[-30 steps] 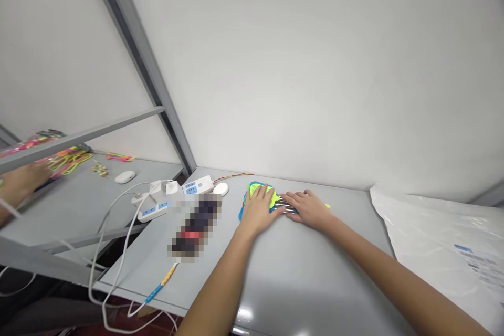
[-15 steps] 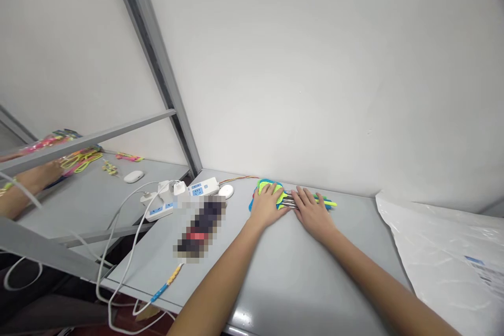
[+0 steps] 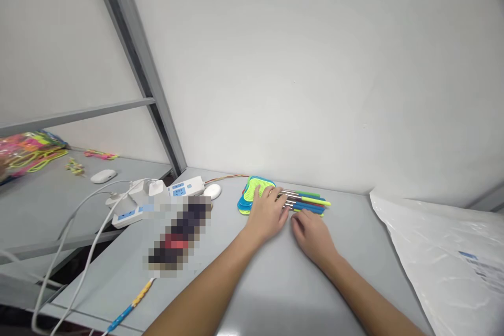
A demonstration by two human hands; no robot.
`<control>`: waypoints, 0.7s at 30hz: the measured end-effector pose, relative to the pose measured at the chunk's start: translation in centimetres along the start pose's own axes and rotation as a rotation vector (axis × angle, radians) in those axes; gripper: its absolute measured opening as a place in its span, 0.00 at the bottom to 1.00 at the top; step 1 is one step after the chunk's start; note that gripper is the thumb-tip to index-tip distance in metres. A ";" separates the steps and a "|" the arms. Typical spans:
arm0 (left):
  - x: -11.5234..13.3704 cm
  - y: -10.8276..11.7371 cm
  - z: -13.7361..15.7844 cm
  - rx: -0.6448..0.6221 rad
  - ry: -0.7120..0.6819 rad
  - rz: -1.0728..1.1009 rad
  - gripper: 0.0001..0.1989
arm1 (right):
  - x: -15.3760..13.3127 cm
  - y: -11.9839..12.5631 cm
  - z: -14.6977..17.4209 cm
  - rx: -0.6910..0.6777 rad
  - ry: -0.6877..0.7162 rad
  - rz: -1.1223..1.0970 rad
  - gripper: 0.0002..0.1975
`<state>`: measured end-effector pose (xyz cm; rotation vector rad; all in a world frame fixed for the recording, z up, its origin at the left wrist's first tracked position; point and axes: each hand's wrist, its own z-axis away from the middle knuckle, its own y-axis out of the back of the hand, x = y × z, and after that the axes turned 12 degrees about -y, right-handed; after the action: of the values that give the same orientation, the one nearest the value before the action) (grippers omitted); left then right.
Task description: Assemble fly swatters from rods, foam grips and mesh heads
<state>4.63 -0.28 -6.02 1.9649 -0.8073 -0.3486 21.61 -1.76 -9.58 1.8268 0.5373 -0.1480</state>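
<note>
A stack of fly swatters [image 3: 260, 189] lies on the grey tabletop near the wall. Green and blue mesh heads point left; metal shafts and coloured handles run to the right. Over the heads' right end and the shafts, my left hand [image 3: 268, 215] is bent around the stack from above, thumb on the near side. My right hand [image 3: 315, 233] is curled at the near edge of the handles [image 3: 311, 206], knuckles close to them. Its fingertips are hidden, so I cannot tell whether anything is inside.
Left of the stack are a round white object [image 3: 212, 191], power strips [image 3: 185, 188] with white cables, and a blurred-out item [image 3: 179, 233]. A white plastic bag [image 3: 429, 252] covers the right side. Beyond a metal frame [image 3: 137, 52], colourful packages [image 3: 31, 149] lie on another table.
My right hand has slid toward me off the shafts and handles and curled up. My left hand has shifted down, uncovering more of the mesh heads. The view has turned slightly.
</note>
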 end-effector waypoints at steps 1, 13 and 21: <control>0.5 -0.1 0.1 -0.025 -0.024 0.046 0.12 | 0.3 0.0 -0.1 -0.009 -0.007 0.038 0.13; 2.9 -2.3 2.5 -0.138 -0.122 0.208 0.14 | 1.5 0.8 3.5 -0.091 -0.018 0.197 0.22; 2.5 -2.2 3.5 -0.268 -0.137 0.200 0.26 | 2.1 0.5 3.5 -0.219 -0.037 0.194 0.28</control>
<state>5.40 -3.54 -9.43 1.6098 -0.9824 -0.4510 24.22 -4.58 -11.08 1.6483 0.3337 0.0084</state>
